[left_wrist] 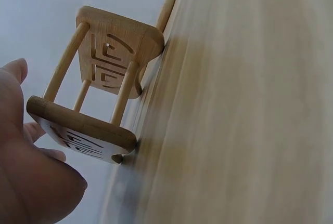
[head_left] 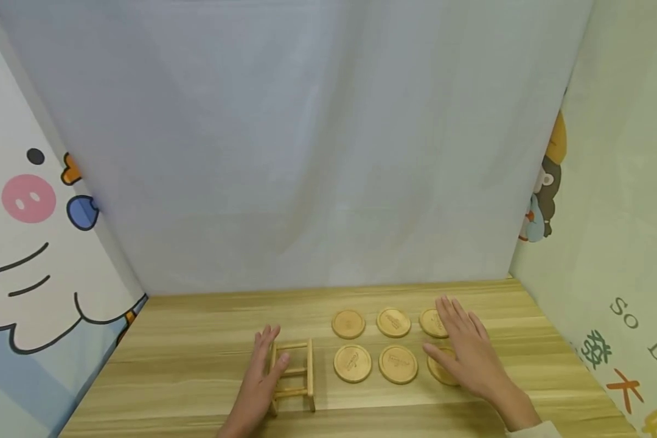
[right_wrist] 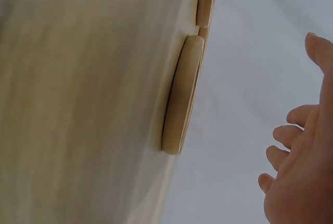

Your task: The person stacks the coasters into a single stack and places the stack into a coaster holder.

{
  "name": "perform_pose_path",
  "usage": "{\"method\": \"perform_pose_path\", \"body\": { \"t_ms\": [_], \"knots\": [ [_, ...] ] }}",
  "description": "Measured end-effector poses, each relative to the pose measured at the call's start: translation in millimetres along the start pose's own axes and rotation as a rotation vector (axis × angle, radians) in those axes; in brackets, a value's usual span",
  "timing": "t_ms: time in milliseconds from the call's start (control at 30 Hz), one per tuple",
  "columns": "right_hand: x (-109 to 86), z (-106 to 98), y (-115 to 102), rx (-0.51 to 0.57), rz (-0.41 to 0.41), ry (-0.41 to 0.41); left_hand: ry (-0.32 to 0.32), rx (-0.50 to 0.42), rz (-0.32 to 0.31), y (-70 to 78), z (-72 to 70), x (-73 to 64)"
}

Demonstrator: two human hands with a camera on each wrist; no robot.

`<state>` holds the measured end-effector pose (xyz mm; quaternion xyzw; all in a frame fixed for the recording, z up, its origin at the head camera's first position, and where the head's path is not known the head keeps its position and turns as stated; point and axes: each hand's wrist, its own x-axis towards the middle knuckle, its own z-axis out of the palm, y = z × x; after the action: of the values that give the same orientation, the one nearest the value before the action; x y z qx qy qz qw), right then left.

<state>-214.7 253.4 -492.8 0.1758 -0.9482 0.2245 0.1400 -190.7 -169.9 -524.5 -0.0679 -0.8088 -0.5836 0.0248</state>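
A small wooden coaster rack with rod bars and cut-out end panels stands on the table at centre left. My left hand is at its left side, thumb and fingers spread and relaxed; whether it touches the rack I cannot tell. Right of the rack, several round wooden coasters lie flat in two rows of 3, including a plain-looking one and engraved ones such as the near middle coaster. My right hand hovers with extended fingers above the rightmost pair, partly covering them; in the right wrist view it is apart from the coaster.
The wood-grain table meets a pale cloth backdrop at its far edge. A cartoon-printed panel borders the left side, and a light green printed panel the right.
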Motion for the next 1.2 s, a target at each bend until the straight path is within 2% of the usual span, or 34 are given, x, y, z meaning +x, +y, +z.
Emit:
{"method": "perform_pose_path", "body": {
  "t_ms": [233, 433, 567, 967, 1200],
  "knots": [
    [-4.6, -3.1, 5.9, 0.030, 0.014, 0.007, -0.005, -0.064, -0.043, -1.0, 1.6, -1.4],
    [-10.7, -4.9, 12.2, 0.147, 0.032, -0.007, -0.014, -0.131, -0.032, -2.8, 3.9, -3.6],
    [-15.5, -5.6, 16.7, 0.208, 0.039, -0.027, -0.045, -0.158, -0.023, -6.6, 4.3, -4.6],
    [-20.7, -7.5, 25.4, 0.226, 0.041, -0.048, -0.102, -0.210, -0.048, -12.3, 2.9, -4.6],
    [-22.6, -6.3, 31.3, 0.269, 0.016, -0.063, -0.107, -0.231, 0.006, -18.1, 3.1, -2.5]
  ]
}}
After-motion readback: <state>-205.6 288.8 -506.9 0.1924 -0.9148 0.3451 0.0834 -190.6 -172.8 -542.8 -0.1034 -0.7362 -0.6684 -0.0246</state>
